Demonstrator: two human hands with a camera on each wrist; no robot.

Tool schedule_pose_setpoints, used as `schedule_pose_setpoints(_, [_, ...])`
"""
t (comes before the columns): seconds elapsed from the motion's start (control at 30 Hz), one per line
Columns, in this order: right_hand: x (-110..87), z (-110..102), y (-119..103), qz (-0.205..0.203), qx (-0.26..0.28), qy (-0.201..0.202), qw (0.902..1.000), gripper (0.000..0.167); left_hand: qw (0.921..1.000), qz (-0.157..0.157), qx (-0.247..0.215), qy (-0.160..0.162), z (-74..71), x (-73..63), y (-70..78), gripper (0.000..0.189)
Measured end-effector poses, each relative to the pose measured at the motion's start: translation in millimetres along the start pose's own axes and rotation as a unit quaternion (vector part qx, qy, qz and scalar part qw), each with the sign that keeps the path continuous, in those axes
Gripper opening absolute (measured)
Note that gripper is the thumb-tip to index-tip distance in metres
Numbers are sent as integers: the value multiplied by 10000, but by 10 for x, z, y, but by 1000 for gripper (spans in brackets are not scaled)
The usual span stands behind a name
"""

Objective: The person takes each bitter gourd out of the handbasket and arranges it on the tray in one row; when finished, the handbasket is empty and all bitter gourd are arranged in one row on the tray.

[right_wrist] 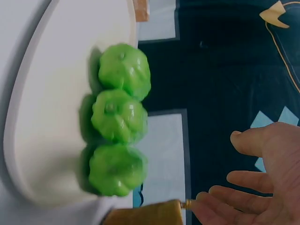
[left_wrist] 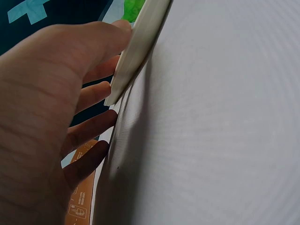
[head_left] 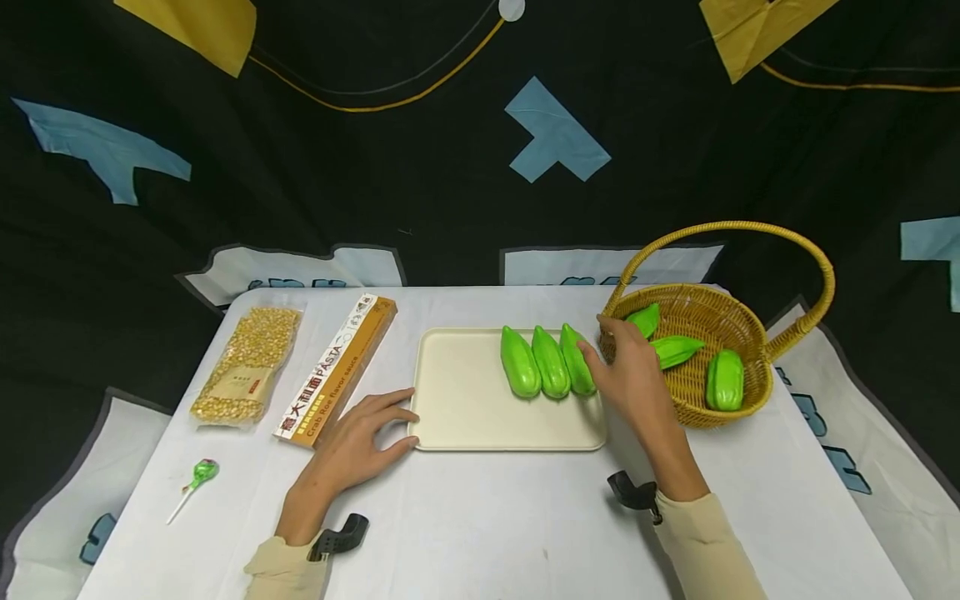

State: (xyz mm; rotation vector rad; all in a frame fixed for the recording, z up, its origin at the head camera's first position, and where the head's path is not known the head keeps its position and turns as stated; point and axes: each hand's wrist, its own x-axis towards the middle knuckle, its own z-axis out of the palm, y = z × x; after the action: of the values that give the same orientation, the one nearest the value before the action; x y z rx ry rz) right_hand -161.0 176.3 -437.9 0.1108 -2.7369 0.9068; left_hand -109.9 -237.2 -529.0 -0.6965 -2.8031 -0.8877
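Note:
My left hand (head_left: pixel 365 442) rests at the left edge of a cream rectangular tray (head_left: pixel 457 400), fingers spread and fingertips at the rim. The left wrist view shows the thumb at the tray's rim (left_wrist: pixel 136 51). Three glossy green ribbed gourds (head_left: pixel 553 364) lie side by side on the tray's right half. My right hand (head_left: pixel 633 367) is between the tray and a wicker basket (head_left: pixel 686 392), holding nothing, its fingers extended and apart in the right wrist view. Several more of these gourds, one near the basket's right side (head_left: pixel 725 381), lie inside the basket, partly behind the right hand.
Left of the tray lie an orange and white pasta box (head_left: pixel 337 371) and a clear bag of yellow kernels (head_left: pixel 247 367). A green-wrapped lollipop (head_left: pixel 197 483) is near the table's left edge. The basket's tall arched handle (head_left: pixel 738 225) rises at the right. Dark patterned cloth hangs behind.

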Motion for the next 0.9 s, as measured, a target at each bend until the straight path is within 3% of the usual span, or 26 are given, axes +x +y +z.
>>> schedule_pose_setpoints(0.27, [-31,-131,180,144,16,247,9996,55,10000,18,11,6,13,-2,-13,30])
schedule_pose_setpoints(0.9, [-18,-396,677,578,-269,112,9979,58,10000,28,54,14,4,7,-6,29])
